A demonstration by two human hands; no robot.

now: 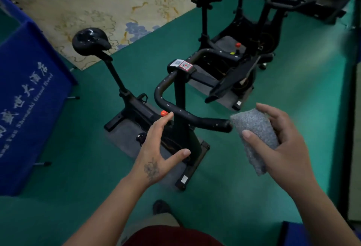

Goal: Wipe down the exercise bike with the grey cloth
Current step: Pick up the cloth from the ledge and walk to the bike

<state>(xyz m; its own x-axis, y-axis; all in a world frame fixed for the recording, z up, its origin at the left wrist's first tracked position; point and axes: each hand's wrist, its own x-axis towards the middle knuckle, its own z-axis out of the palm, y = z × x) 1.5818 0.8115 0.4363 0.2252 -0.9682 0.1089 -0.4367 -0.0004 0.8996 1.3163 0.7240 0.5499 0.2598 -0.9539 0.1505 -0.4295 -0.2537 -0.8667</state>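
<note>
The right hand gripped a folded grey cloth against the handlebar end; the left hand hovered beside it, fingers spread, holding nothing.

A green floor runs under dim light, a pale patterned rug lying at the far left; a blue cloth-draped table with white lettering stands at left

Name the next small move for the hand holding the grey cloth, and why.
Probably wrap the fuzzy grey cloth, held in the right hand, around the black curved handlebar's near end and wipe along it; the cloth sits right at that tip.
</note>
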